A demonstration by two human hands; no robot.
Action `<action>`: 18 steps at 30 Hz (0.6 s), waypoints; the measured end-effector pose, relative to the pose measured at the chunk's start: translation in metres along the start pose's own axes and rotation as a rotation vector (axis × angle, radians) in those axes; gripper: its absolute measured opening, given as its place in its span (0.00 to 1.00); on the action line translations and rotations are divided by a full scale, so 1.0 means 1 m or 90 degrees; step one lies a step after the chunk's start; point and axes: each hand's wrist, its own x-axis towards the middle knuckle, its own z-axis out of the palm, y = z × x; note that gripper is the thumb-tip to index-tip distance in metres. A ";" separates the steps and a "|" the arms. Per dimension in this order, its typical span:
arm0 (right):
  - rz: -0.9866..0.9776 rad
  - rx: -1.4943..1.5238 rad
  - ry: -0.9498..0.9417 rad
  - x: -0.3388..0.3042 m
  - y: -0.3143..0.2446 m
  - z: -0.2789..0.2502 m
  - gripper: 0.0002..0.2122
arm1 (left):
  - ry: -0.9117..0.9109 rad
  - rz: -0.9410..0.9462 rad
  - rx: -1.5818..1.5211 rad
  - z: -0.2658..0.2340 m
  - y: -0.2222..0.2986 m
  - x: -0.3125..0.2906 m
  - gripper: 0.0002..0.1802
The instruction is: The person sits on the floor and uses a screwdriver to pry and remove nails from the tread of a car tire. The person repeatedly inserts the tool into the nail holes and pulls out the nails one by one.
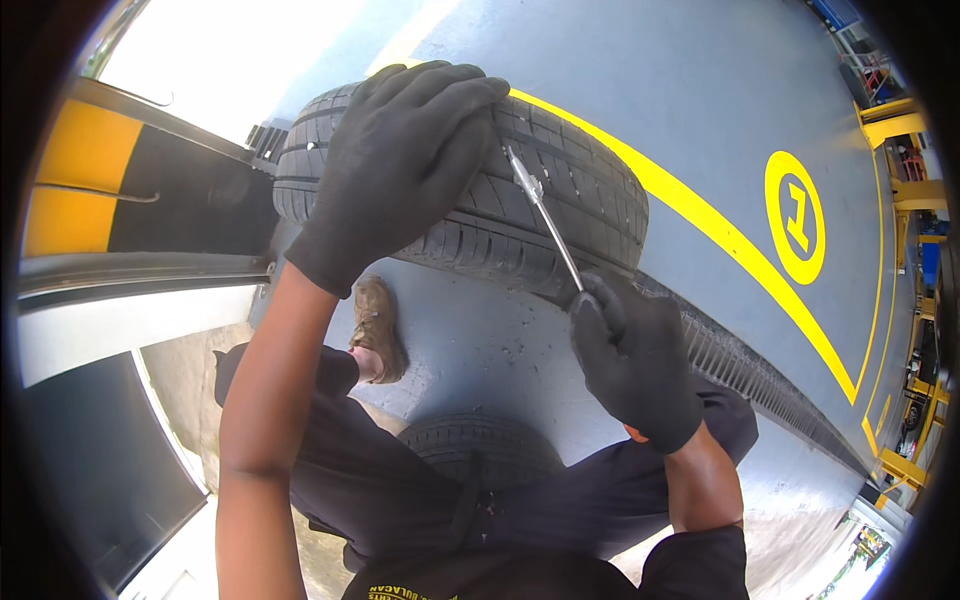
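A black tire [590,190] stands in front of me with its tread facing up, small white specks on it. My left hand [410,150], in a black glove, lies over the tread with the palm down and the fingers stretched across it. In my right hand [640,360], also gloved, is a slim metal rod tool [560,238], gripped at its near end. Its far end, with a small silver piece on it, lies at the tread just right of my left hand. The handle is hidden in my fist.
Another tire [480,440] is low between my legs. A drain grate [740,370] runs along the floor at right, beside a yellow line [700,215]. On the left is a black and yellow striped panel [110,185]. Yellow equipment [905,470] stands at far right.
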 end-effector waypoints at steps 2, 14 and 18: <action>0.005 0.007 0.000 -0.001 0.000 0.001 0.04 | 0.002 0.008 0.005 0.001 -0.001 -0.002 0.18; 0.024 0.023 -0.004 -0.003 0.000 0.001 0.05 | 0.029 0.037 0.012 0.003 -0.008 -0.007 0.18; 0.035 0.072 -0.008 -0.003 0.002 0.003 0.05 | 0.027 0.034 0.014 0.001 -0.008 -0.005 0.17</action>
